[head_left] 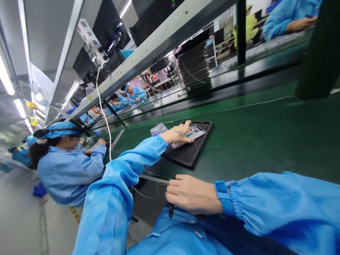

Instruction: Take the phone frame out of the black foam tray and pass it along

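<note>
On the green table (pixel 265 134), the left hand (pixel 178 134) lay flat on a phone panel (pixel 192 132) in a black tray (pixel 191 154), fingers released. Nearer, the right hand (pixel 190 194) was clenched around a dark tool (pixel 171 210).

no text, brand or number can be read anywhere here. the opened device (pixel 190 135) under the fingers of the left hand (pixel 177 134) carries small blue and white stickers, but their print is too small and blurred to make out. the little white units (pixel 89 37) on the rail, high above and left of that hand, show blue faces with nothing legible.
</note>
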Tool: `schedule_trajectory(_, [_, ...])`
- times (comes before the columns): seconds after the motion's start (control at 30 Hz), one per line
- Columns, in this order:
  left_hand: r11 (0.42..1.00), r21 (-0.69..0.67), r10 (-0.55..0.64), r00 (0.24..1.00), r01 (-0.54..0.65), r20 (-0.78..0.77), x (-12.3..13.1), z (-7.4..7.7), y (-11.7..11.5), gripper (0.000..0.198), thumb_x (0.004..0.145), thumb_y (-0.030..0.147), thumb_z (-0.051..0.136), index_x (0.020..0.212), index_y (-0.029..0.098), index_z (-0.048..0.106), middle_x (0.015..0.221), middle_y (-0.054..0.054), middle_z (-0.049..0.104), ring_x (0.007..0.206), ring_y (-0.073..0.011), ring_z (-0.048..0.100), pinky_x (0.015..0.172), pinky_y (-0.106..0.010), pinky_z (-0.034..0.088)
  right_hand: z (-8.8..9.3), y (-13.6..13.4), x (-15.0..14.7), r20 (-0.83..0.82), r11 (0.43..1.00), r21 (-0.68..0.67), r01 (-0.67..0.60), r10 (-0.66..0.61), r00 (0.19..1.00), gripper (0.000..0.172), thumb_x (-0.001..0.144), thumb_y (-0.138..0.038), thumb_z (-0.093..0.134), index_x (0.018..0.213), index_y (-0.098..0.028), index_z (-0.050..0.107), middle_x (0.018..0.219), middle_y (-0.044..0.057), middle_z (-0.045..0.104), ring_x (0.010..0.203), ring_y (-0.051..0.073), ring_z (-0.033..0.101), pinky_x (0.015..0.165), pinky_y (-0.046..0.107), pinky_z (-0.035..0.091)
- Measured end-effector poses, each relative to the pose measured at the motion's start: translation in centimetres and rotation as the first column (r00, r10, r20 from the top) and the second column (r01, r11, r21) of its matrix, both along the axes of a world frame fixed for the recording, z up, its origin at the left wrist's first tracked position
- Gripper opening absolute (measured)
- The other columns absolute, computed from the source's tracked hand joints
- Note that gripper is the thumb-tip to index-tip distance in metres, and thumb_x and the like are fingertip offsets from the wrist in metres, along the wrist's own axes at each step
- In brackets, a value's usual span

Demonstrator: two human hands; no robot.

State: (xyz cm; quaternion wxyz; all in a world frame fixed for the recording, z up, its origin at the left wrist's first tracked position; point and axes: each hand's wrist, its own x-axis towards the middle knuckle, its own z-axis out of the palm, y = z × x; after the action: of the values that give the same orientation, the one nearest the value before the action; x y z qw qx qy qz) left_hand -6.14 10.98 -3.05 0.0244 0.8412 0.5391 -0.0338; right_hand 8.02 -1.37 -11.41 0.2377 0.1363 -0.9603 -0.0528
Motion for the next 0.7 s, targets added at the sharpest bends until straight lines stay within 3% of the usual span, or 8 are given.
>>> schedule_trajectory(0.23, [0.983, -0.096, -0.158, 0.987, 0.156, -0.005, -2.5, 1.9, -1.9, 0.093, 0.084, 0.043, 0.066, 0.155, 0.01, 0.016, 0.148, -0.022, 0.047, 0.135, -0.0287, 0.052, 0.11, -0.037, 0.043, 0.2, -0.3, 0.0, 0.02, 0.999, 0.038, 0.009, -0.009, 1.0, 0.01, 0.097, -0.017, 0.061, 0.09, -0.015, 0.054, 0.084, 0.003, 0.056, 0.077, 0.018, 0.046, 0.058, 0.033, 0.022])
schedule_trajectory(0.47, [0.939, -0.179, -0.301, 0.953, 0.292, -0.025, -4.8, 2.6, -2.8, 0.084, 0.082, 0.033, 0.066, 0.153, 0.012, 0.024, 0.147, -0.02, 0.048, 0.134, -0.0279, 0.05, 0.113, -0.041, 0.041, 0.6, -0.6, 0.1, 0.037, 1.0, 0.016, 0.023, -0.023, 0.999, 0.009, 0.099, -0.017, 0.059, 0.092, -0.015, 0.056, 0.088, 0.004, 0.058, 0.078, 0.018, 0.046, 0.058, 0.033, 0.022])
schedule_trajectory(0.6, [0.934, -0.262, -0.289, 0.944, 0.242, -0.158, -4.7, 2.8, -2.6, 0.089, 0.081, 0.03, 0.064, 0.156, 0.018, 0.017, 0.157, -0.018, 0.037, 0.144, -0.0286, 0.041, 0.113, -0.04, 0.039, 0.8, -0.7, 0.1, 0.085, 1.0, 0.012, 0.024, -0.025, 0.996, 0.007, 0.1, -0.017, 0.057, 0.094, -0.015, 0.056, 0.089, 0.004, 0.058, 0.08, 0.018, 0.047, 0.058, 0.033, 0.023])
schedule_trajectory(0.7, [0.935, -0.31, -0.258, 0.931, 0.173, -0.26, -4.2, 2.8, -2.6, 0.096, 0.077, 0.027, 0.064, 0.158, 0.015, 0.013, 0.16, -0.02, 0.033, 0.148, -0.0313, 0.035, 0.115, -0.04, 0.037, 0.9, -0.7, 0.2, 0.104, 1.0, 0.002, 0.024, -0.024, 0.994, 0.008, 0.1, -0.018, 0.057, 0.094, -0.015, 0.057, 0.09, 0.004, 0.059, 0.08, 0.018, 0.048, 0.058, 0.033, 0.024])
